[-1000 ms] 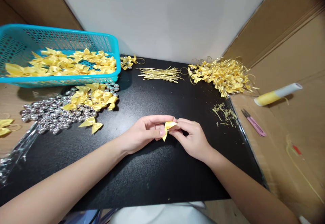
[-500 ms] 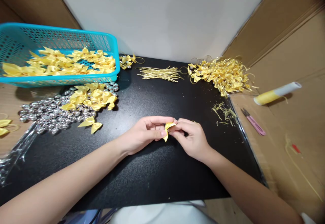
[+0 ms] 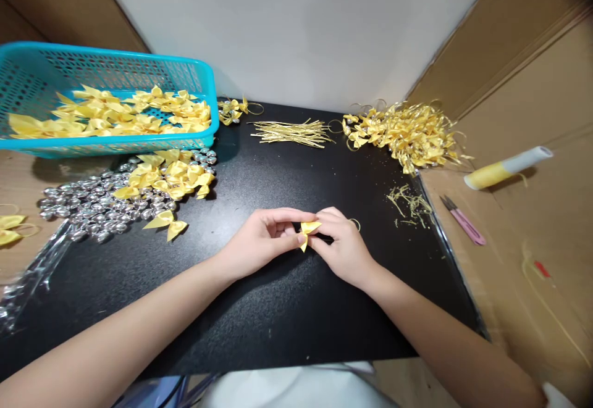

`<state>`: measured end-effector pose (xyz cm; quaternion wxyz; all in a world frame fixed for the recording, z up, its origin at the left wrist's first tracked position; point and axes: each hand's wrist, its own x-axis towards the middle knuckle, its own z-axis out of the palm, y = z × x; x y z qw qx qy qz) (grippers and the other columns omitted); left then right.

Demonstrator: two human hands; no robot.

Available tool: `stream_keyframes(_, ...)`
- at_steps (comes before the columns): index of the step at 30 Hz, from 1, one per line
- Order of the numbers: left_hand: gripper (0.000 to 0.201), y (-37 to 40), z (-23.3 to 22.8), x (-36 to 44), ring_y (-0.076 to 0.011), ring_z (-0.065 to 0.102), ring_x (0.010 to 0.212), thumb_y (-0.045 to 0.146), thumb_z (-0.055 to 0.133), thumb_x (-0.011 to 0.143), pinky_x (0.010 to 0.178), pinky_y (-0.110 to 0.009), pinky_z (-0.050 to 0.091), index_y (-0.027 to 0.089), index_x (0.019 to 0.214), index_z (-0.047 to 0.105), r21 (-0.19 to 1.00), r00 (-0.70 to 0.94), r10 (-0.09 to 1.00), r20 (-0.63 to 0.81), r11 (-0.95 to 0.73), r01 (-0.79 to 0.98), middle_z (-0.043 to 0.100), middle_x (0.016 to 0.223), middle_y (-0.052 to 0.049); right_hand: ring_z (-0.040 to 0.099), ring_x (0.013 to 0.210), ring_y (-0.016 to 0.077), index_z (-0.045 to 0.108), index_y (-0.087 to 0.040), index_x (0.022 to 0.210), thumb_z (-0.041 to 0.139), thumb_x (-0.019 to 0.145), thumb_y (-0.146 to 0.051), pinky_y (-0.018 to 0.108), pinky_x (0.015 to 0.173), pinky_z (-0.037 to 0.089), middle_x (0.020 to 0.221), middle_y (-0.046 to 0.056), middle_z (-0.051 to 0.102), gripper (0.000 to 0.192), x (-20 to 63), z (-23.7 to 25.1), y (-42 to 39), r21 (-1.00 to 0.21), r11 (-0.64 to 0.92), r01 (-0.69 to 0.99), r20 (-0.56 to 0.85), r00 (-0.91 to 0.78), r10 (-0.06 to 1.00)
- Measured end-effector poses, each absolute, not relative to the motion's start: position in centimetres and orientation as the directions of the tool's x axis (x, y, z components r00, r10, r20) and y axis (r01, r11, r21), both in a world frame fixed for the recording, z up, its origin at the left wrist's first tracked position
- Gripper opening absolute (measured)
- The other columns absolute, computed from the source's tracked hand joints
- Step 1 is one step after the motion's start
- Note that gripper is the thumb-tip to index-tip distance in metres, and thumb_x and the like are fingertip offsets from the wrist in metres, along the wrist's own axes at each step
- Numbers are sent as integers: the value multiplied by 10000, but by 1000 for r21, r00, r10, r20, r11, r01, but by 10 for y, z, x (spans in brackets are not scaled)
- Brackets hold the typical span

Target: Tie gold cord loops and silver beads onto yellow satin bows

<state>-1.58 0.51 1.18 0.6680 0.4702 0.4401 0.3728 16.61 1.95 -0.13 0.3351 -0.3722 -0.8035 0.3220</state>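
Over the middle of the black table, a yellow ribbon bow (image 3: 306, 230) is pinched between thumb and fingers of my left hand (image 3: 262, 238). My right hand (image 3: 345, 244) meets it from the other side, its fingertips closed at the bow's right edge. A thin gold cord loop (image 3: 356, 224) sticks out behind the right hand, so that hand seems to grip the cord by the bow. The fingertips hide where cord and bow meet. Left of my hands, a loose yellow bow (image 3: 165, 224) lies on the table beside a heap of silver bells (image 3: 99, 207).
A turquoise basket (image 3: 139, 142) of yellow bows stands at the back left. Cut gold cords (image 3: 291, 133) lie at the back centre, finished bows with loops (image 3: 403, 133) at the back right. Cord scraps (image 3: 410, 204), pink-handled snips (image 3: 463, 220) and a yellow-and-white tube (image 3: 507, 168) are on the right.
The bow has turned slightly between my fingers and shows more of its upper loop. My right hand has shifted a little, and more of the cord loop shows behind it.
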Motion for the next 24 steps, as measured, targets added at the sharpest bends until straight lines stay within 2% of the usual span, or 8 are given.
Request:
stream_keyframes(5, 339, 3, 11, -15, -75, 451, 533, 229, 767, 726, 547, -211, 351, 152, 1054, 735, 944, 288, 912, -292, 324, -68, 580, 575, 34, 556, 808, 171, 688, -221, 757, 628, 853, -82, 319, 747, 478, 760, 6, 677, 179, 165, -3, 19, -771, 508, 385, 285, -505, 815)
stream_keyframes(11, 346, 2, 14, -12, -113, 603, 657, 184, 788, 685, 656, -240, 459, 160, 1027, 745, 907, 279, 899, -338, 390, -159, 732, 758, -22, 552, 801, 173, 691, -224, 748, 625, 855, -79, 318, 732, 477, 736, 6, 672, 192, 165, -4, 19, -763, 518, 387, 298, -500, 813)
stream_keyframes(19, 342, 2, 16, -11, -109, 620, 671, 165, 794, 673, 640, -221, 469, 150, 1012, 749, 904, 245, 903, -352, 396, -162, 739, 754, -16, 562, 817, 175, 687, -211, 740, 635, 842, -67, 322, 740, 486, 778, 17, 691, 184, 164, -6, 18, -765, 514, 388, 307, -482, 821)
stream_keyframes(24, 353, 2, 14, -13, -97, 622, 653, 137, 794, 668, 673, -216, 486, 160, 1017, 747, 885, 286, 893, -348, 414, -213, 726, 705, 4, 566, 816, 179, 677, -202, 737, 631, 837, -66, 319, 734, 487, 762, 24, 675, 176, 164, -4, 17, -767, 506, 394, 306, -468, 829)
